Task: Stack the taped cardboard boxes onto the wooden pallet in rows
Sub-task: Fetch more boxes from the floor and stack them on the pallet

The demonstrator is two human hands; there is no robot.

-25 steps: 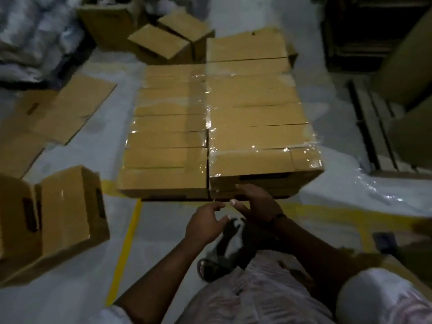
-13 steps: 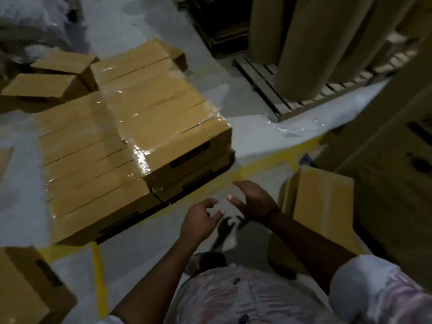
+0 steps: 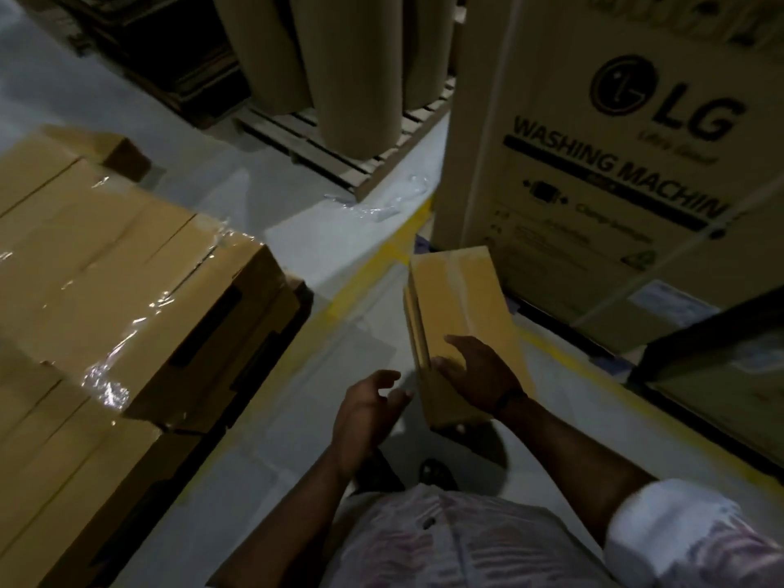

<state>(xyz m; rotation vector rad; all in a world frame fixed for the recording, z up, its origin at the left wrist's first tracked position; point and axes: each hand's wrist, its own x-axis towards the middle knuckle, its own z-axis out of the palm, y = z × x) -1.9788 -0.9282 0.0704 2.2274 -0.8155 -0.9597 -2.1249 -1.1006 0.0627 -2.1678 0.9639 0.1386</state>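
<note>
A taped cardboard box (image 3: 460,328) stands on the floor (image 3: 297,418) before a washing machine carton (image 3: 615,163). The right hand (image 3: 477,375) lies open on its top, not gripping; the left hand (image 3: 367,411) hovers beside it, open and empty. Stacked boxes (image 3: 127,290) fill the pallet's near corner, well apart.

The stacked boxes (image 3: 127,299) run off the left and bottom edges, hiding the pallet beneath. The right hand (image 3: 479,375) covers the lower part of the lone box (image 3: 460,299); whether it touches is unclear. The carton (image 3: 615,163) at upper right is cut mid-word, its small print blurred.
</note>
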